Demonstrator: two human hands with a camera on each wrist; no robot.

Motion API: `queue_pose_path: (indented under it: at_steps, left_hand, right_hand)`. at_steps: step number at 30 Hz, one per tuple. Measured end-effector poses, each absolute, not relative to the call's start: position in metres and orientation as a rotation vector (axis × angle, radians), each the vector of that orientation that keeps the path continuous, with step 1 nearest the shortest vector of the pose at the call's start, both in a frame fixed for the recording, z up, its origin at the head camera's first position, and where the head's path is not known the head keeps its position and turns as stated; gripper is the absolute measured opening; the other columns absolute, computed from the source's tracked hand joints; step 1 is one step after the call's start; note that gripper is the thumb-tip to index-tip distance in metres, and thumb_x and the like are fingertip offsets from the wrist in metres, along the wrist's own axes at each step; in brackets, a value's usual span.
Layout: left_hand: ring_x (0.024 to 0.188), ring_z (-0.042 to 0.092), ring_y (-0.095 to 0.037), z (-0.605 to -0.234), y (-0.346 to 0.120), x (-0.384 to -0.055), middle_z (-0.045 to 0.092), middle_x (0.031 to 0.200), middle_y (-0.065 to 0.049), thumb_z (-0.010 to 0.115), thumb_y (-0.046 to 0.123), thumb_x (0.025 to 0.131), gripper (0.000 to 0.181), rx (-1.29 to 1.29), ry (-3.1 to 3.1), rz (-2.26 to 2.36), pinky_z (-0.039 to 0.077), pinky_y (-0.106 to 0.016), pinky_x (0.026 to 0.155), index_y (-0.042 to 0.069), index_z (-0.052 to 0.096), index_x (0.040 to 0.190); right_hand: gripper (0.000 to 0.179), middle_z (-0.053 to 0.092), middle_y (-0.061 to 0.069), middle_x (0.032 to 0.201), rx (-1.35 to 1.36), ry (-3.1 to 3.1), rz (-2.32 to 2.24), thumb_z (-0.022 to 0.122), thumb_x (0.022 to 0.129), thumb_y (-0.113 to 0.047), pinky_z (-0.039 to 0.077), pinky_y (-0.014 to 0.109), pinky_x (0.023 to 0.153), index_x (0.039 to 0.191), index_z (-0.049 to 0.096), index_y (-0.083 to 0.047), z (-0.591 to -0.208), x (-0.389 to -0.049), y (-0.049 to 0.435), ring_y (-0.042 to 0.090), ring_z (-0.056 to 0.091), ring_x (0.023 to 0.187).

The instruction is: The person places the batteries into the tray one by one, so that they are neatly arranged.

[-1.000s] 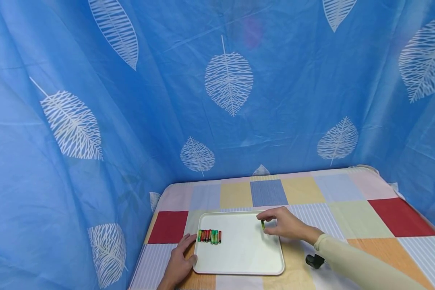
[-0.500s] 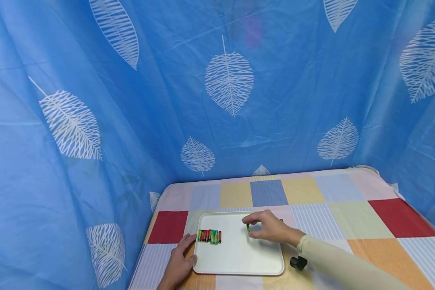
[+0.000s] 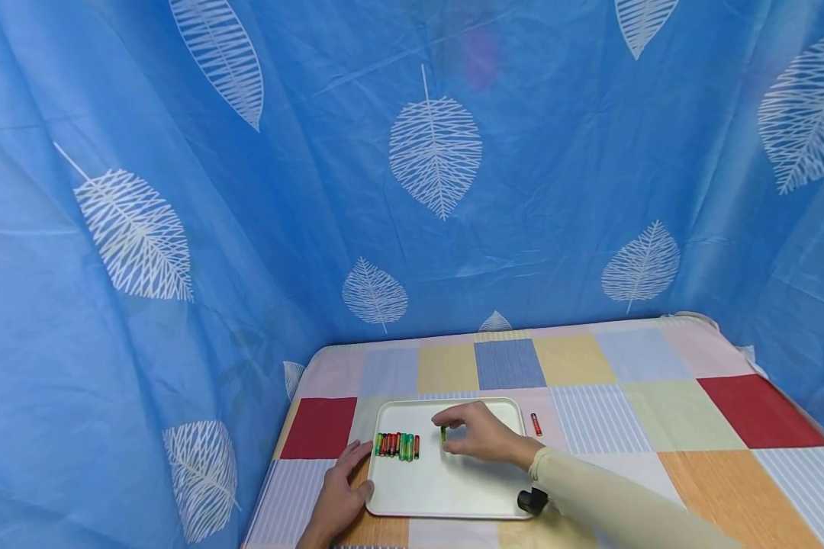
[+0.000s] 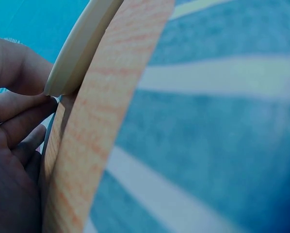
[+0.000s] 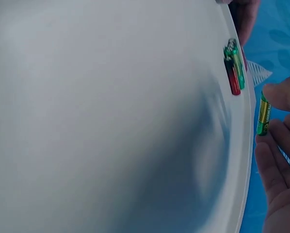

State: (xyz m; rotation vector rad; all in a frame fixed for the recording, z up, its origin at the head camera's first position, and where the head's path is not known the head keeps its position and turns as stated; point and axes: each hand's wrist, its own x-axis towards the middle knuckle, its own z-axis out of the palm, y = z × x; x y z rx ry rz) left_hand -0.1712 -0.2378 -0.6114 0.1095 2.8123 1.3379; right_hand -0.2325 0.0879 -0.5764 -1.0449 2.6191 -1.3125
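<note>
My right hand (image 3: 482,435) pinches a green-and-yellow battery (image 3: 442,434) between thumb and fingertips, holding it over the white tray (image 3: 446,496). In the right wrist view this battery (image 5: 264,115) stands nearly upright, its printed side showing. Several red and green batteries (image 3: 397,446) lie side by side in a row near the tray's left edge. My left hand (image 3: 341,494) rests at that edge, its extended fingers and thumb touching the rim. Up close in the left wrist view, one digit meets the tray rim (image 4: 82,53) while the other fingers lie beneath.
A single red battery (image 3: 536,424) lies on the patchwork tablecloth (image 3: 584,351), just right of the tray. Blue leaf-print curtains (image 3: 302,191) hang behind and on both sides. A black wrist camera (image 3: 532,501) hangs under my right wrist, close to the tray's lower right corner.
My right hand has carried the pinched battery leftward across the tray, toward the row. The red battery on the cloth has come into sight. My left hand stays in place.
</note>
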Motion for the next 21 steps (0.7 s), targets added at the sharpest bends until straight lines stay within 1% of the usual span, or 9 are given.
queue_pose_path:
  at_steps: [4,9,14,21]
  left_hand:
    - [0.159,0.039,-0.049,-0.612,-0.239,-0.171,0.058,0.16,-0.022,0.074,-0.001,0.083,0.067,0.124,2.811,1.343,0.028,-0.077,0.126,0.007,0.066,0.149]
    - [0.159,0.039,-0.049,-0.612,-0.238,-0.171,0.06,0.16,-0.021,0.074,-0.001,0.084,0.066,0.116,2.81,1.348,0.028,-0.077,0.127,0.009,0.067,0.149]
    - [0.159,0.039,-0.049,-0.611,-0.237,-0.171,0.06,0.16,-0.021,0.074,-0.002,0.085,0.066,0.119,2.814,1.344,0.028,-0.077,0.127,0.008,0.066,0.15]
    - [0.159,0.04,-0.049,-0.611,-0.238,-0.171,0.06,0.159,-0.021,0.074,-0.002,0.083,0.066,0.129,2.817,1.344,0.028,-0.077,0.127,0.008,0.067,0.148]
  right_hand:
    - [0.043,0.081,0.01,0.128,-1.038,2.618,-1.3,0.084,0.089,-0.008,0.064,0.035,0.097,0.131,0.077,-0.002,-0.58,-0.234,0.077,0.025,0.077,0.111]
    - [0.042,0.081,0.008,0.127,-1.002,2.619,-1.283,0.084,0.089,-0.008,0.063,0.034,0.098,0.131,0.077,-0.003,-0.583,-0.235,0.066,0.022,0.077,0.112]
    - [0.043,0.082,0.01,0.124,-1.028,2.637,-1.289,0.083,0.086,-0.005,0.063,0.032,0.097,0.128,0.078,-0.001,-0.585,-0.236,0.057,0.023,0.078,0.111]
    - [0.042,0.082,0.009,0.121,-1.057,2.656,-1.242,0.085,0.085,-0.004,0.063,0.03,0.094,0.126,0.079,-0.001,-0.591,-0.235,0.045,0.017,0.078,0.109]
